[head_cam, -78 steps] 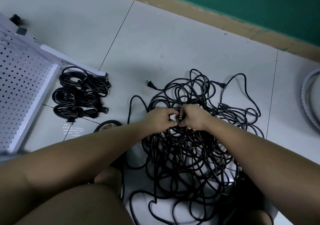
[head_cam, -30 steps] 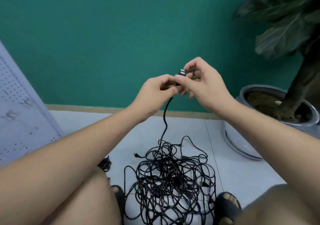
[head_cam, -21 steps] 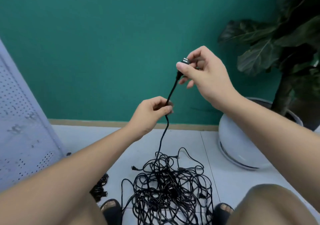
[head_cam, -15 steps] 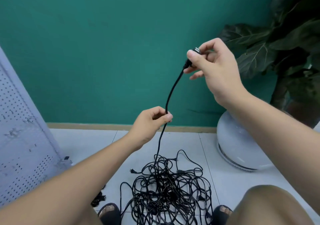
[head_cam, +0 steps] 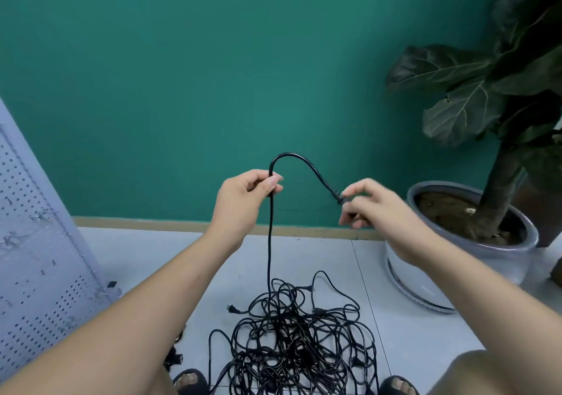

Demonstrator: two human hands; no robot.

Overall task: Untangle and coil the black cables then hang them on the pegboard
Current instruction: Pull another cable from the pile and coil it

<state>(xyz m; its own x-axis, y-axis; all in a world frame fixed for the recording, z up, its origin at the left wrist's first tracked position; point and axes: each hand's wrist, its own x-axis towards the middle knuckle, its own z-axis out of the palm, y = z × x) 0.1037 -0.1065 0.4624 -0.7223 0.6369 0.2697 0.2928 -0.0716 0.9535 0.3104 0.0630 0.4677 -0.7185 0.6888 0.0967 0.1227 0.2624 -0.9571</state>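
Head view shows two bare hands raised before a teal wall (head_cam: 213, 75), with one black cable (head_cam: 268, 257) strung between them. The left hand (head_cam: 243, 200), near the picture's middle, pinches that cable between thumb and curled fingers. From the pinch a single strand drops straight toward 6 o'clock into the heap of black cables (head_cam: 298, 343) on the floor (head_cam: 304, 257). Above the left hand the cable bends in one upside-down U and comes down toward 3 o'clock to the right hand (head_cam: 374, 209), which nips the cable's connector end (head_cam: 339, 197) in its fingertips. That hand is blurred, so how each finger lies cannot be told. The two hands are apart, joined only by the arch. The heap is one tangle at 6 o'clock of the picture, and its cables are too snarled to count. Two plug ends stick out of it: one (head_cam: 232, 309) at its 10 o'clock and one (head_cam: 310, 288) at its 12 o'clock. Two sandalled feet flank the heap, one (head_cam: 190, 382) at its 7 o'clock, one (head_cam: 398, 385) at its 5 o'clock. One white pegboard (head_cam: 36, 257) leans at 9 o'clock of the picture, with a dark bundle (head_cam: 173, 358), barely visible, near its foot. One plant (head_cam: 486, 90) in one pale pot (head_cam: 486, 260) stands at 3 o'clock.
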